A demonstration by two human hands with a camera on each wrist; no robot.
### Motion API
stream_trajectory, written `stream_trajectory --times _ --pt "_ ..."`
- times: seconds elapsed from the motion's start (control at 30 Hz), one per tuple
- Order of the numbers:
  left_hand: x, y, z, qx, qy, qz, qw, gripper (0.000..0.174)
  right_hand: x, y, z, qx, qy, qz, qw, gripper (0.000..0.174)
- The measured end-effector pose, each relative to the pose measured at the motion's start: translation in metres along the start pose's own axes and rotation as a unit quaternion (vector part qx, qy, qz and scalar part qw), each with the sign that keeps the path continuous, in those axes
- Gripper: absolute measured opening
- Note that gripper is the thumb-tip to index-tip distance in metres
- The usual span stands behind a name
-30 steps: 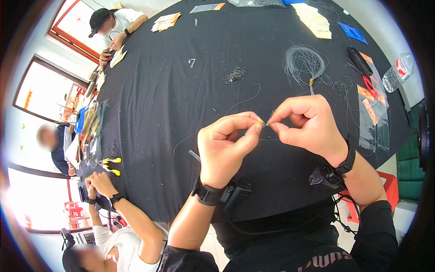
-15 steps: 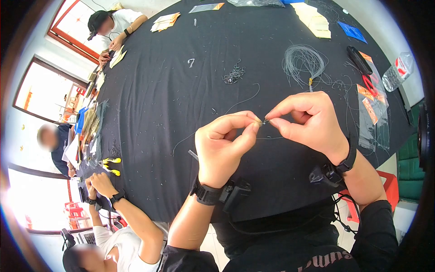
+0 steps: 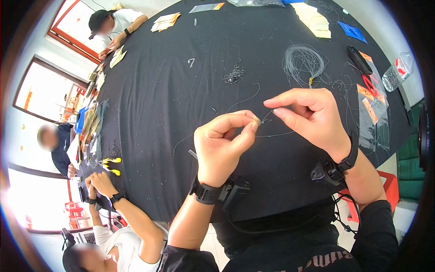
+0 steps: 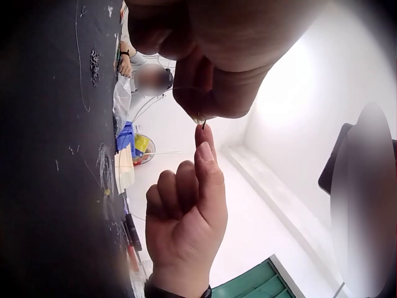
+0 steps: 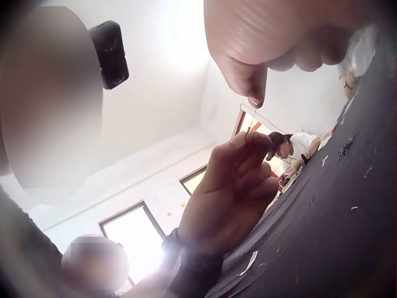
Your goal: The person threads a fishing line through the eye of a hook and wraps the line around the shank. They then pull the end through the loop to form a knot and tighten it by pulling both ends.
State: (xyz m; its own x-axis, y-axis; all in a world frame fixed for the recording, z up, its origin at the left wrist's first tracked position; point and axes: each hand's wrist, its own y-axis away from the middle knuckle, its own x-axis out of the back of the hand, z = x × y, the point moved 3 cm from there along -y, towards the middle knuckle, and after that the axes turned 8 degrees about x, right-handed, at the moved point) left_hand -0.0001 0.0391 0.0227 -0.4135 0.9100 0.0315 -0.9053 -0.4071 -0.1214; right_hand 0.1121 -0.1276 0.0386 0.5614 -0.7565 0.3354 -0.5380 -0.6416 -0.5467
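Note:
Thumb and forefinger of my left hand pinch a tiny dark piece, probably a hook, with thin clear line; in the right wrist view the piece stands at the fingertips. My right hand is just to the right and slightly higher, thumb and forefinger close together on a strand of line that runs to the left fingertips. The left wrist view shows my right hand below the left one. Another stretch of line curves over the black cloth behind the left hand.
A coil of line and a heap of small dark hooks lie beyond my hands. Red-handled scissors, plastic packets and a bottle are at the right. Yellow-handled cutters lie left, near other people.
My right fingertips have drawn up and away from the left ones, opening a gap with line across it. The left hand has shifted very slightly left and keeps its pinch.

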Motion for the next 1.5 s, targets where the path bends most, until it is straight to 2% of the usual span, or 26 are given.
stream_trajectory --times 0.27,0.57,0.77,0.97,1.17,1.27,1.37,1.5 --pt "0.001 0.001 0.001 0.005 -0.005 -0.01 1.0 0.009 0.0 0.001 0.004 -0.017 -0.001 -0.001 1.0 0.01" --pt "0.0 0.002 0.006 0.0 0.016 -0.044 0.999 0.003 0.0 0.001 0.005 -0.022 0.005 -0.014 1.0 0.009" --pt "0.0 0.003 0.005 0.009 0.037 -0.038 0.999 0.003 -0.003 0.001 0.004 -0.029 -0.003 -0.027 0.999 0.009" --pt "0.003 0.003 0.004 -0.023 0.052 -0.012 0.998 0.009 -0.012 0.006 0.0 -0.045 -0.001 -0.042 0.998 0.008" --pt "0.003 0.002 0.002 -0.022 0.016 0.047 0.999 0.009 -0.018 0.008 -0.012 -0.001 0.01 -0.035 0.999 0.012" --pt "0.001 0.001 0.003 -0.039 -0.044 0.072 0.996 0.009 -0.018 0.007 -0.014 0.017 0.017 -0.037 0.999 0.012" --pt "0.002 -0.002 -0.003 -0.128 -0.15 0.064 0.978 0.01 -0.018 0.009 -0.011 0.025 0.02 -0.052 0.998 0.012" --pt "0.0 -0.003 -0.001 -0.128 -0.162 0.056 0.977 0.011 -0.02 0.008 -0.01 0.044 0.015 -0.043 0.998 0.011"
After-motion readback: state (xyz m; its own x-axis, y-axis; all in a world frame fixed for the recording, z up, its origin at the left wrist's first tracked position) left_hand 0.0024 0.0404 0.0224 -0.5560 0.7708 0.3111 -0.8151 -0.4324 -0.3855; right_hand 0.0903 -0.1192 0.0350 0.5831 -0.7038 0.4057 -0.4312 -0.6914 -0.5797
